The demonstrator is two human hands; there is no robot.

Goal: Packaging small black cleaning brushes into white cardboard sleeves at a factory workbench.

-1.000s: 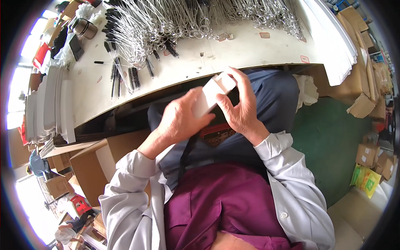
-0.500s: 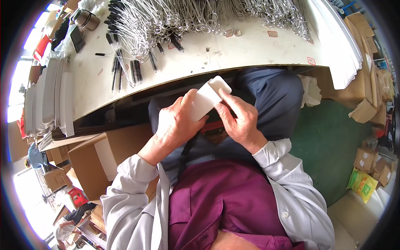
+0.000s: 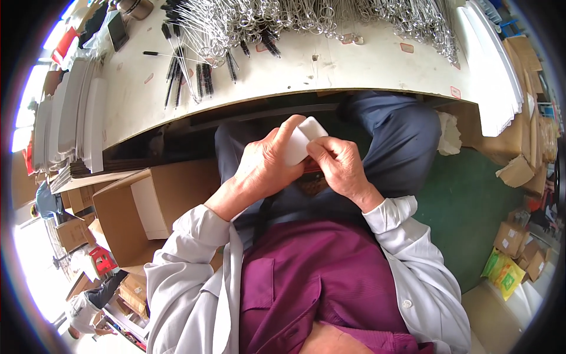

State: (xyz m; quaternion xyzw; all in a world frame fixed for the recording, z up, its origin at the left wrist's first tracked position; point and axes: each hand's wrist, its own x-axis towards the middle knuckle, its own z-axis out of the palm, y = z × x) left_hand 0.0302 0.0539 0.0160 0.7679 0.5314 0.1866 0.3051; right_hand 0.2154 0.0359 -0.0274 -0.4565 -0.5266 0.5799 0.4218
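Observation:
A small white cardboard box is held above my lap, tilted with its flapped end away from me. My left hand wraps around its body, thumb and fingers closed on the sides. At the far end, the thumb and fingers of my right hand pinch the edge by the end flap. Whether anything is inside the box cannot be seen. Beyond my hands, a large heap of wire-handled brushes with looped ends lies on the white table, several black-bristled ones lying apart from it.
Stacks of flat white cartons stand at the table's left and right ends. An open brown cardboard box is at my left. A dark phone-like slab leans at the far left. Another person is at the lower left.
My right fingers have moved from the top of the open flap down to the box's edge, and the flap now sits closer to the end. The view has shifted slightly.

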